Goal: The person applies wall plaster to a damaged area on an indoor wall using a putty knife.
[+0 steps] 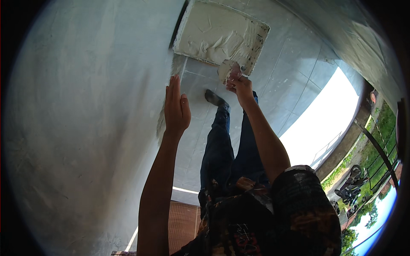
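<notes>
The right hand (240, 85) is gripping a scraper (224, 71) by the paste tray's (196, 59) near corner; the empty left hand (177, 109) is stretching flat beside the wall (94, 106), contact unclear. Paste loading is seemingly underway; lifting would be calling for a level scraper.

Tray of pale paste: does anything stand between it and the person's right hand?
Only the paste-coated flat tool that the right hand holds; it overlaps the near edge of the tray in this view, though contact can't be confirmed. Nothing else visible stands between.
</notes>
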`<state>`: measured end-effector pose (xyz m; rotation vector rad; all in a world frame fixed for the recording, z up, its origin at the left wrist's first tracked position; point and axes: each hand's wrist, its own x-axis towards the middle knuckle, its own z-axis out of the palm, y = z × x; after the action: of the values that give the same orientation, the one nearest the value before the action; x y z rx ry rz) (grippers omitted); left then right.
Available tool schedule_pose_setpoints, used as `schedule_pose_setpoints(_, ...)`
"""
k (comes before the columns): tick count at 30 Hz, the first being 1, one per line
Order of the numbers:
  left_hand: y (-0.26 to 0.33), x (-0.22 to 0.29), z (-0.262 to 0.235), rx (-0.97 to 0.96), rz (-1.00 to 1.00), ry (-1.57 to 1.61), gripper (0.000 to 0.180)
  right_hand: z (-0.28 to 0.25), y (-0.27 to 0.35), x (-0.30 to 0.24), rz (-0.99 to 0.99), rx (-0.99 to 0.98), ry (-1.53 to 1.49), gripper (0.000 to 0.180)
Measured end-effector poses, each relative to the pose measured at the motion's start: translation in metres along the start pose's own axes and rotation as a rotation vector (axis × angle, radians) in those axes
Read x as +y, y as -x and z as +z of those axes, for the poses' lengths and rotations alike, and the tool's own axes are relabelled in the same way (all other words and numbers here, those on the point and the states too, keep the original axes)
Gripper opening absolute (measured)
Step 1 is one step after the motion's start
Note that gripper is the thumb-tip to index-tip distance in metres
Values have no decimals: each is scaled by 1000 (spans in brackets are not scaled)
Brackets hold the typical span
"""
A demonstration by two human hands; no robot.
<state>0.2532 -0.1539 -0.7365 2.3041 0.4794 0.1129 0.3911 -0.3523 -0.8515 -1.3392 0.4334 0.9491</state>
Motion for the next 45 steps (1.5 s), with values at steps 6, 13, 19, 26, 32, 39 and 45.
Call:
schedule_pose_setpoints(6, -1, 0, 7, 10, -4, 12, 53, 8, -21, -15, -578, 325, 1102, 23)
schedule_pose_setpoints(13, 1, 3, 9, -4, -19, 50, 53, 26, -3, 13, -671, 192, 1435, 20)
schedule_pose_setpoints(19, 10, -3, 5, 19, -36, 55, 53, 31, 33, 9, -300, -116, 1330, 21)
schedule_pose_setpoints(26, 1, 6, 17, 6, 14, 111, 52, -35, -23, 33, 73, 113, -530, 10)
schedule_pose_setpoints(32, 15, 0, 10, -14, -26, 99, 52, -23, 31, 100, 389, 272, -463, 10)
schedule_pose_setpoints(39, 16, -4, 13, -21, -18, 97, 53, -51, 47, 47, 42, 182, 515, 13)
schedule_pose_setpoints(45, 21, 2, 20, -59, -44, 84, 53, -36, 5, -45, -810, 126, 1239, 12)
